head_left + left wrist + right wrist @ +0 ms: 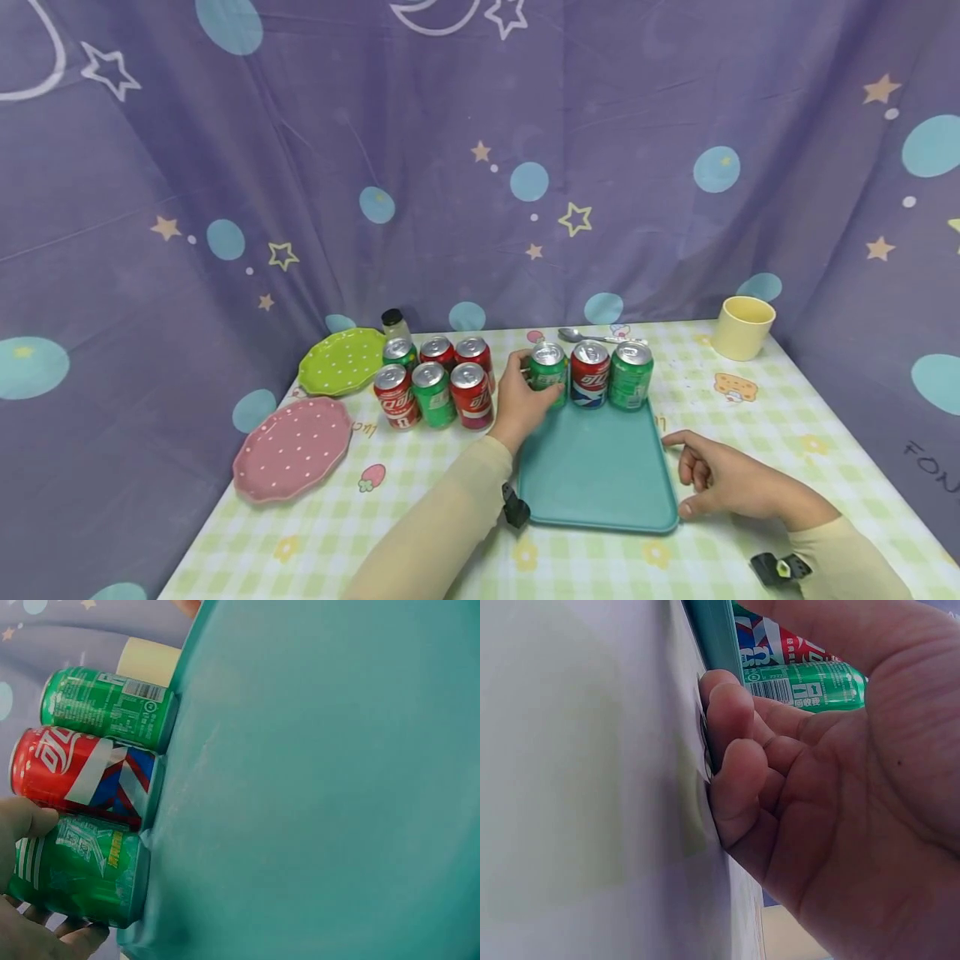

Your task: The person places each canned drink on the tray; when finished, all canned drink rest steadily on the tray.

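Observation:
My left hand (522,402) grips a green soda can (548,372) standing at the far left of the teal tray (600,475). The left wrist view shows the thumb and fingers on either side of this green can (82,874). Beside it on the tray's far end stand a red cola can (589,375) and another green can (631,377). At the tray's right edge is my right hand (731,482), its index finger and thumb by the rim and the other fingers loosely curled. In the right wrist view those fingers (739,780) rest near the tablecloth.
Left of the tray, several red and green cans (433,398) stand in two rows. Farther left lie a pink plate (294,450) and a green plate (341,362), near a black-capped jar (394,323). A spoon (592,337) lies behind the tray; a yellow cup (742,329) stands back right.

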`<control>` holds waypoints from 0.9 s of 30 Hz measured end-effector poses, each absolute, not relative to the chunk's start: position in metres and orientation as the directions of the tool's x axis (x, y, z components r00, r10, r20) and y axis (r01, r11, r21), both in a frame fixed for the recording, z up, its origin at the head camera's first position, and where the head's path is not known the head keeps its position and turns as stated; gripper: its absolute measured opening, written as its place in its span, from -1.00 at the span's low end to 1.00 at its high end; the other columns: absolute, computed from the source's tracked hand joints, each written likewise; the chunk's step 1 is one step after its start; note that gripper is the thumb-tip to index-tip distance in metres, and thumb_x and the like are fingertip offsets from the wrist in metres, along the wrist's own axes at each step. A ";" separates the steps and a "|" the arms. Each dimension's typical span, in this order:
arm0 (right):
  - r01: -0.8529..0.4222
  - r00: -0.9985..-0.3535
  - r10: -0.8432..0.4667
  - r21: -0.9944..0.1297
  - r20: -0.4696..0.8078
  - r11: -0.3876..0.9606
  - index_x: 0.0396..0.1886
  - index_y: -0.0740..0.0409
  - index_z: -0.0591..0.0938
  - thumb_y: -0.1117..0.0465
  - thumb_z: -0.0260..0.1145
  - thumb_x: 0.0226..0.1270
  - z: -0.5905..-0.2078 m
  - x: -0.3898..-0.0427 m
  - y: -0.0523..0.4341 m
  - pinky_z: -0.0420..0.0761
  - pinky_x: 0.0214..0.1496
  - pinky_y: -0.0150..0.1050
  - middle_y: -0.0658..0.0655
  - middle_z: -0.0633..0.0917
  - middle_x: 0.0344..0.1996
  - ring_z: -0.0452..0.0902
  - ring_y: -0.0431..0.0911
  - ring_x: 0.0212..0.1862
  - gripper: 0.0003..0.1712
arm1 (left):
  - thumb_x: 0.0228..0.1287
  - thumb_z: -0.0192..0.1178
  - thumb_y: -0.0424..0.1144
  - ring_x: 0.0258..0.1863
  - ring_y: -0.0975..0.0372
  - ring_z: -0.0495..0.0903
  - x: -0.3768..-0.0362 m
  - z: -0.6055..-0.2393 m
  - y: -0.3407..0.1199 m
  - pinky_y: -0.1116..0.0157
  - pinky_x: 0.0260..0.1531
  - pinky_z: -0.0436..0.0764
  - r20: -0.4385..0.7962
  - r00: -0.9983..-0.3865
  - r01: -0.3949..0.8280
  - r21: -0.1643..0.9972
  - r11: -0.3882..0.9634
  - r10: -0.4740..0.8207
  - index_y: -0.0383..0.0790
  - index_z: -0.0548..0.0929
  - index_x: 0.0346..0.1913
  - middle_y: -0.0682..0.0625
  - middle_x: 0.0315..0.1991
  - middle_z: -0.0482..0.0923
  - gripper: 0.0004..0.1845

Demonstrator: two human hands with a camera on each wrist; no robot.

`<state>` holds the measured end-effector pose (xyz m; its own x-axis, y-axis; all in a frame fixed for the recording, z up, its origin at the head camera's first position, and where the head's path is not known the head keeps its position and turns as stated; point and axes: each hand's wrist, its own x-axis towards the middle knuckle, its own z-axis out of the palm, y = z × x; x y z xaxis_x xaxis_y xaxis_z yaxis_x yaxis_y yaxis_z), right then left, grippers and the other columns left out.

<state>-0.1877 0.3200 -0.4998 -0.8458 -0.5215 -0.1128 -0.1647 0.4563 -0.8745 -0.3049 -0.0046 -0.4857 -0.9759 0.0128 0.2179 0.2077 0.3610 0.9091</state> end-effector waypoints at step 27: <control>-0.151 -0.847 -0.518 -0.878 -0.123 0.455 0.52 0.39 0.21 0.21 0.69 0.09 -0.499 -0.187 0.319 0.54 -0.36 -0.28 0.21 0.53 -0.24 0.47 -0.10 -0.34 0.13 | 0.15 0.61 -0.13 0.26 0.06 0.59 -0.310 -0.480 -0.009 0.05 0.31 0.54 0.186 -0.982 0.172 0.832 0.528 0.027 -0.01 0.44 0.45 -0.10 0.26 0.62 -0.18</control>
<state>-0.1874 0.3188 -0.4991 -0.8465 -0.5179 -0.1232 -0.1506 0.4550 -0.8777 -0.3104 -0.0093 -0.4802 -0.9821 0.0268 0.1862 0.1721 0.5281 0.8316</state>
